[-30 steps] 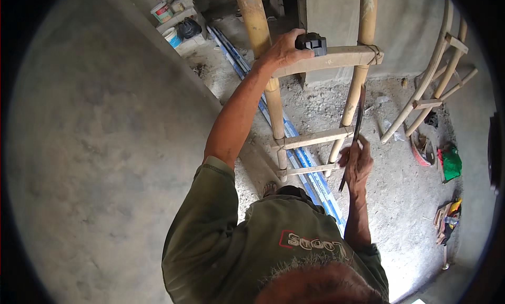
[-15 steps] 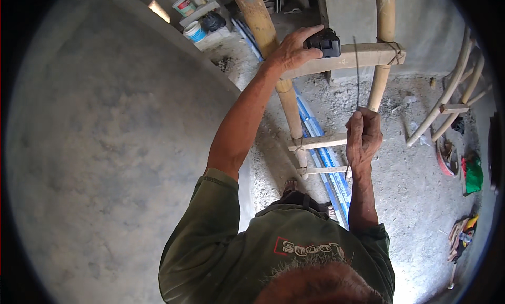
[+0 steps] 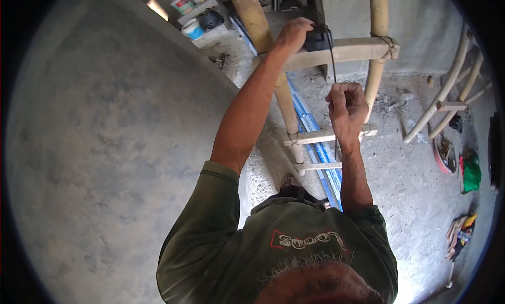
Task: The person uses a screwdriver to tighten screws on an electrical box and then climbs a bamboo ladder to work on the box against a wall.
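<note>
My left hand (image 3: 294,35) is closed at the left side of a small black block-like device (image 3: 316,40), which sits on the upper wooden rung (image 3: 351,51) of a bamboo ladder (image 3: 380,20). Part of its grip is hidden, and I cannot tell the device's exact kind. Lower and to the right, my right hand (image 3: 348,106) pinches a thin dark rod (image 3: 333,62) between thumb and fingers. The rod runs upright, its upper end against or just in front of the device's right edge. Its lower end shows beneath my hand.
Blue-and-white long strips (image 3: 315,126) lie on the floor behind the ladder. A grey wall (image 3: 121,146) rises on the left. Buckets (image 3: 193,29) and a black bag (image 3: 212,18) stand at the back left. Another bent-pole ladder (image 3: 447,91) and a green bag (image 3: 471,171) are at right.
My right hand has moved up and left, bringing the rod's upper end to the device. My left hand has shifted slightly left and up, its fingers now at the device's left edge.
</note>
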### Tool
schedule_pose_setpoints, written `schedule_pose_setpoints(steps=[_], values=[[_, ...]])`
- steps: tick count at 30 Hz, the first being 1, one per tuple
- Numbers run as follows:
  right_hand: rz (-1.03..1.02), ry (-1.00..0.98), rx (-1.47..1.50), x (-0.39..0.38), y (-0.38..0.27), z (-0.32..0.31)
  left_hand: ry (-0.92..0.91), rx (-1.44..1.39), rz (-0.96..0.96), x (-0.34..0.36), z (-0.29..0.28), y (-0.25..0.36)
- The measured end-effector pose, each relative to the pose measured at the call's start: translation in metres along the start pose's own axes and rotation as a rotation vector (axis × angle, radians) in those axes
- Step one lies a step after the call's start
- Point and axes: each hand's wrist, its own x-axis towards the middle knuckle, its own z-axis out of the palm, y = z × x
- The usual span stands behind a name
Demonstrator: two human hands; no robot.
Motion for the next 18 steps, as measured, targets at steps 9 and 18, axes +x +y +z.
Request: schedule_pose_setpoints(steps=[9,18], values=[[0.015,-0.040,-0.004,0.015,0.013,0.006,0.080,-0.336,-0.435,0.000,0.005,0.045],[-0.077,-0.009,-0.159,0.054,0.028,0.031,0.106,-0.249,-0.157,0.003,0.008,0.009]])
